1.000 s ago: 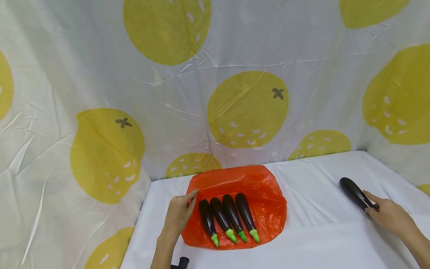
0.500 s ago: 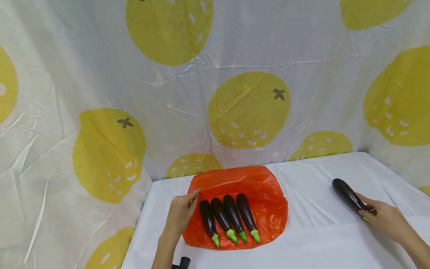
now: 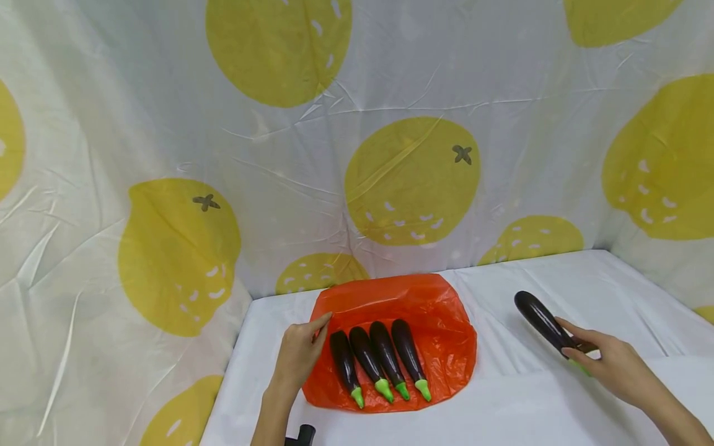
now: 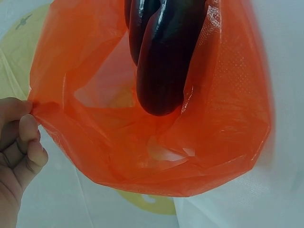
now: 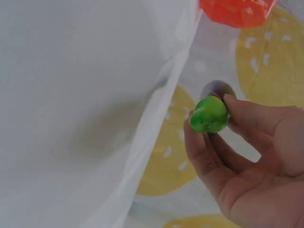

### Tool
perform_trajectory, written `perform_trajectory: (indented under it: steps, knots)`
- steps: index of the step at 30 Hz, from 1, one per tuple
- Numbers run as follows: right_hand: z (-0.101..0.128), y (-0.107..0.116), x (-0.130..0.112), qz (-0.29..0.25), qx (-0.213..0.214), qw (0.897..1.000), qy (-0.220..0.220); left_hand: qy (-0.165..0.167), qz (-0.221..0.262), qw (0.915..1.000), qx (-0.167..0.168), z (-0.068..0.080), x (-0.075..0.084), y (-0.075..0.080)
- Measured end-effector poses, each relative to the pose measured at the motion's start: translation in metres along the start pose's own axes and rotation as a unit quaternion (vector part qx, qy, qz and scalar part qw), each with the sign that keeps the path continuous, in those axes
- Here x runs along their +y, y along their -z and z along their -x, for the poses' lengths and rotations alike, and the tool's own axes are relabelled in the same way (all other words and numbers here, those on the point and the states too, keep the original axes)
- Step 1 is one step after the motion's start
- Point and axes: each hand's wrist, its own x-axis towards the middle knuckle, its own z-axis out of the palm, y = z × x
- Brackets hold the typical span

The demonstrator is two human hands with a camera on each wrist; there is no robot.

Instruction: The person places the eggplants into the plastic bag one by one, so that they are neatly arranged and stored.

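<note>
The loose eggplant (image 3: 541,321) is in the right hand (image 3: 608,365), raised off the white worktop (image 3: 558,409) at the right of the scene. Its dark body points far and left, toward the orange bag (image 3: 440,310), while its green stem end (image 5: 209,114) sits at the hand; the wrist view shows the thumb and fingers (image 5: 251,114) pinching just behind that stem. So the long axis runs from the hand diagonally up-left, blunt dark end leading, and the bag lies well apart to the left of it.

The bag lies flat on the worktop near the far wall, its mouth facing the person. 4 eggplants (image 3: 382,359) lie in it side by side, touching or nearly so, green stems toward the near edge, dark ends deep inside. They fill the left and middle of the bag; bare orange plastic shows to the right of them.

The left hand (image 3: 298,356) is the nearer one to the bag: its fingers (image 4: 28,142) are curled and pinch the bag's left rim (image 4: 42,107).

Behind everything hangs a white cloth with yellow lemons (image 3: 411,179).
</note>
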Motion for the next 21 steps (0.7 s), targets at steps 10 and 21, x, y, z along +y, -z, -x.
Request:
perform_trajectory:
  steps: [10, 21]
  knots:
    - [-0.002, -0.012, -0.039, -0.071, -0.027, 0.997, 0.009, -0.017, -0.005, 0.9997, 0.014, -0.002, -0.002, -0.003]
    - [-0.009, -0.017, -0.079, -0.148, -0.077, 0.986, 0.013, -0.011, 0.001, 0.9999, 0.009, -0.001, -0.002, -0.002]
